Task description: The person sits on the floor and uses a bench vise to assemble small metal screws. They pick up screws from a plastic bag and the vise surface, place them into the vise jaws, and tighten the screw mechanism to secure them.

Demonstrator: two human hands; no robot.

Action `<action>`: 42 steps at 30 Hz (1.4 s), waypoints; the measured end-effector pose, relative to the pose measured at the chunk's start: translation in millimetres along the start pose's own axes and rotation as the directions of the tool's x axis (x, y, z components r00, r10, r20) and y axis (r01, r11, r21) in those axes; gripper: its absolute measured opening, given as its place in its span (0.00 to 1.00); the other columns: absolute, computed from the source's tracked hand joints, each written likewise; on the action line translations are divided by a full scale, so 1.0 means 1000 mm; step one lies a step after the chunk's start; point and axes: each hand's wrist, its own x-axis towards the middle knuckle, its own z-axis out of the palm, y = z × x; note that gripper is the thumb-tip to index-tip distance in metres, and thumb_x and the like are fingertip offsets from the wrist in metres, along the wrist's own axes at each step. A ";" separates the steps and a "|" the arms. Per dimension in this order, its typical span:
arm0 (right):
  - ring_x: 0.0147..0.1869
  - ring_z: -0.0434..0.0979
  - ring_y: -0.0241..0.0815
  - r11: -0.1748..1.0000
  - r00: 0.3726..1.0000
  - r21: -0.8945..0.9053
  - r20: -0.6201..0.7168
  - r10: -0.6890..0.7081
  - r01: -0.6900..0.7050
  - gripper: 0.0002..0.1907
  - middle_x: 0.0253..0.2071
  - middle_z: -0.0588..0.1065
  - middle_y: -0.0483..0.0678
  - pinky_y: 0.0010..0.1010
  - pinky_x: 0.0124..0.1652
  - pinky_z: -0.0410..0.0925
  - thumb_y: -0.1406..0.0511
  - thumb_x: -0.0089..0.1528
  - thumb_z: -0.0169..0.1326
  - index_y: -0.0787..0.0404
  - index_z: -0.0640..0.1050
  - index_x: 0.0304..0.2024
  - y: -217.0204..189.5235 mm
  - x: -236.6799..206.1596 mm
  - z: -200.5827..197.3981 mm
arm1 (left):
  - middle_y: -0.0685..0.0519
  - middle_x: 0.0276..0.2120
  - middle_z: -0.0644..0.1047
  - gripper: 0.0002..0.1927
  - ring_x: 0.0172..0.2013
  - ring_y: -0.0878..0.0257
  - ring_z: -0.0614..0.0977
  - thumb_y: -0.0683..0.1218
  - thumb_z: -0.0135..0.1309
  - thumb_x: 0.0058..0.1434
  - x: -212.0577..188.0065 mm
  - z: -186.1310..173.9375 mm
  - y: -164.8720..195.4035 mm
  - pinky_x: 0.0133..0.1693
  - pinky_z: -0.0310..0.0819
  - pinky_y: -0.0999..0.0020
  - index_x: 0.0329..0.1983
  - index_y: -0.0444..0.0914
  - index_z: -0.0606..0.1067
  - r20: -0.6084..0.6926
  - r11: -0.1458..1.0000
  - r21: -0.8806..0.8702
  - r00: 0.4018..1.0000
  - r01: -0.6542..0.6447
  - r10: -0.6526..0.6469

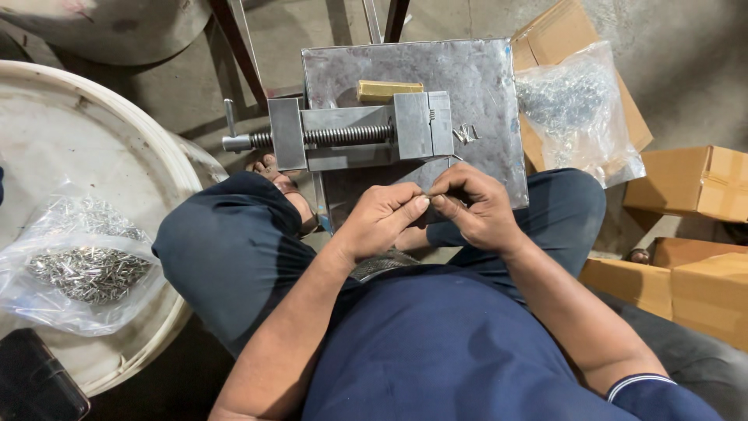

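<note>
My left hand (382,218) and my right hand (479,206) meet in front of my lap, fingertips pinched together on a small metal part (431,201) that is mostly hidden between them. Just beyond the hands stands a steel vise (358,132) with a threaded screw, mounted on a grey metal plate (483,86). A brass block (389,90) lies behind the vise jaw. A few small metal pins (466,134) rest on the plate beside the vise.
A clear bag of small metal pins (82,265) lies on a white round drum top (70,148) at left. Another clear bag of parts (576,109) leans on cardboard boxes (701,226) at right. A dark phone-like object (35,382) sits at bottom left.
</note>
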 end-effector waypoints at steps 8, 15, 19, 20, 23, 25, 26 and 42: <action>0.38 0.77 0.40 0.877 0.970 -0.473 -0.165 -0.180 0.082 0.03 0.39 0.75 0.49 0.28 0.38 0.69 0.72 0.67 0.59 0.64 0.78 0.43 -0.033 0.054 -0.021 | 0.43 0.41 0.83 0.19 0.43 0.54 0.87 0.52 0.58 0.65 0.002 0.004 0.007 0.45 0.79 0.65 0.51 0.34 0.78 -0.064 0.958 0.281 0.995 -0.054 0.074; 0.38 0.78 0.44 0.848 0.984 -0.527 -0.111 -0.140 0.061 0.03 0.39 0.76 0.51 0.31 0.36 0.71 0.71 0.68 0.59 0.64 0.78 0.43 -0.045 0.074 -0.016 | 0.43 0.39 0.83 0.19 0.40 0.54 0.87 0.51 0.58 0.63 0.001 0.003 0.016 0.44 0.80 0.65 0.50 0.33 0.78 -0.065 0.970 0.242 0.998 0.022 -0.007; 0.41 0.79 0.46 0.805 0.973 -0.581 -0.093 -0.210 0.118 0.03 0.40 0.76 0.51 0.33 0.39 0.71 0.72 0.68 0.59 0.64 0.78 0.44 -0.046 0.076 -0.014 | 0.43 0.40 0.83 0.18 0.41 0.53 0.87 0.51 0.58 0.63 0.002 0.002 0.020 0.43 0.79 0.64 0.50 0.34 0.78 -0.055 0.958 0.283 0.998 0.037 -0.022; 0.40 0.79 0.45 0.808 0.975 -0.579 -0.099 -0.198 0.106 0.03 0.40 0.76 0.51 0.33 0.38 0.71 0.72 0.68 0.59 0.64 0.78 0.44 -0.046 0.076 -0.015 | 0.43 0.40 0.83 0.18 0.41 0.53 0.87 0.51 0.59 0.63 0.002 0.002 0.020 0.43 0.79 0.63 0.49 0.34 0.79 -0.057 0.956 0.293 0.998 0.034 -0.018; 0.38 0.79 0.46 0.812 0.978 -0.577 -0.105 -0.181 0.089 0.03 0.39 0.76 0.51 0.33 0.36 0.70 0.72 0.67 0.59 0.64 0.78 0.43 -0.044 0.078 -0.015 | 0.42 0.40 0.83 0.18 0.41 0.52 0.86 0.51 0.58 0.62 0.002 0.002 0.022 0.43 0.79 0.63 0.50 0.34 0.79 -0.059 0.951 0.307 0.998 0.035 -0.018; 0.38 0.79 0.46 0.805 0.977 -0.584 -0.095 -0.193 0.102 0.03 0.38 0.76 0.51 0.33 0.36 0.70 0.72 0.67 0.59 0.65 0.78 0.43 -0.044 0.081 -0.015 | 0.43 0.40 0.83 0.18 0.41 0.52 0.86 0.51 0.58 0.63 0.001 0.003 0.023 0.43 0.79 0.63 0.49 0.34 0.79 -0.064 0.949 0.314 0.998 0.027 -0.008; 0.38 0.79 0.46 0.811 0.978 -0.576 -0.097 -0.186 0.097 0.03 0.39 0.76 0.51 0.32 0.36 0.70 0.72 0.67 0.59 0.65 0.78 0.43 -0.044 0.082 -0.015 | 0.43 0.40 0.83 0.18 0.41 0.52 0.86 0.51 0.58 0.63 0.001 0.003 0.023 0.43 0.79 0.63 0.49 0.34 0.79 -0.066 0.948 0.317 0.998 0.024 -0.003; 0.38 0.79 0.46 0.810 0.976 -0.576 -0.094 -0.195 0.106 0.03 0.39 0.76 0.51 0.32 0.35 0.71 0.72 0.67 0.59 0.65 0.78 0.43 -0.043 0.092 -0.017 | 0.43 0.41 0.84 0.19 0.42 0.53 0.87 0.51 0.58 0.63 0.003 0.001 0.022 0.44 0.80 0.64 0.50 0.34 0.79 -0.060 0.952 0.305 0.998 0.027 -0.009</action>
